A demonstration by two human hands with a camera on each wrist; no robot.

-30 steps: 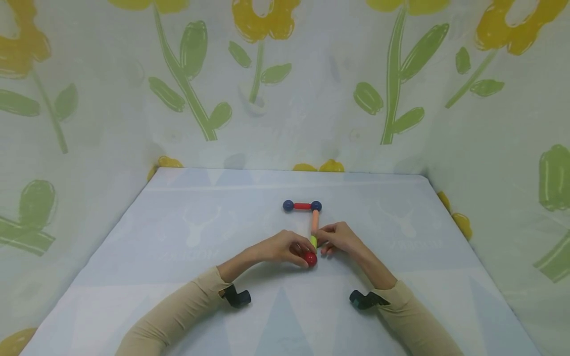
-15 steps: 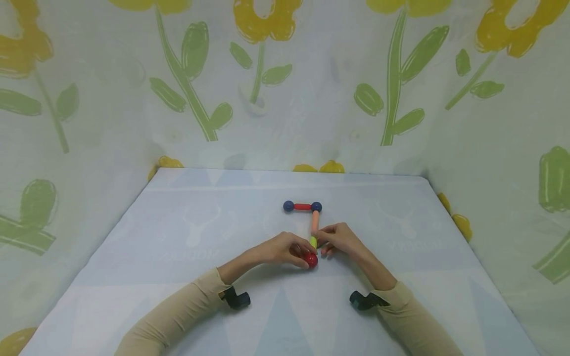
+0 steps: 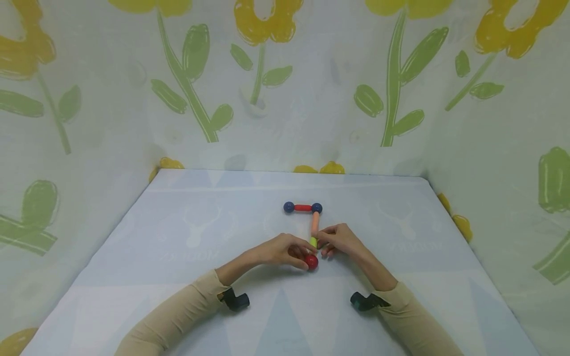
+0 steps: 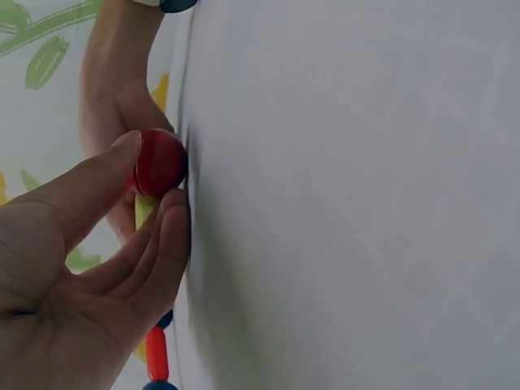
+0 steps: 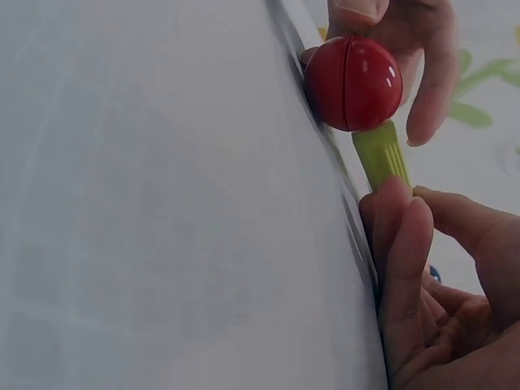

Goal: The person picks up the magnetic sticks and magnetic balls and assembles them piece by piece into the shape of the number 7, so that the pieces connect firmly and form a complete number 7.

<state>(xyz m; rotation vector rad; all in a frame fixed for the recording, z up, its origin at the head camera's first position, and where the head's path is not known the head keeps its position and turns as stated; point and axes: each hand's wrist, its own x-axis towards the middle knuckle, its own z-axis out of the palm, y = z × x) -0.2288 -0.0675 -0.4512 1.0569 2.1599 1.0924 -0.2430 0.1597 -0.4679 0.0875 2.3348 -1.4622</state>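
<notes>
In the head view, my left hand (image 3: 282, 249) holds a glossy red ball (image 3: 311, 262) at the near end of a bent chain of magnetic rods and balls. Its thumb lies against the ball in the left wrist view, with the fingertips close to the ball's other side. A yellow-green magnetic rod (image 5: 378, 154) meets the ball. My right hand (image 3: 340, 238) pinches this rod between thumb and fingers, hiding its far part. Beyond it lies an orange rod (image 3: 315, 223), leading to a dark blue ball (image 3: 316, 208).
From that blue ball a red rod (image 3: 303, 208) runs left to a second dark blue ball (image 3: 289, 207). Everything lies on a pale patterned tabletop (image 3: 213, 217). Flower-printed curtains (image 3: 311, 99) surround the table's back and sides.
The red ball and the hands sit slightly lower in the head view, as does the whole scene. Both hands keep nearly the same pose at the chain's near end.
</notes>
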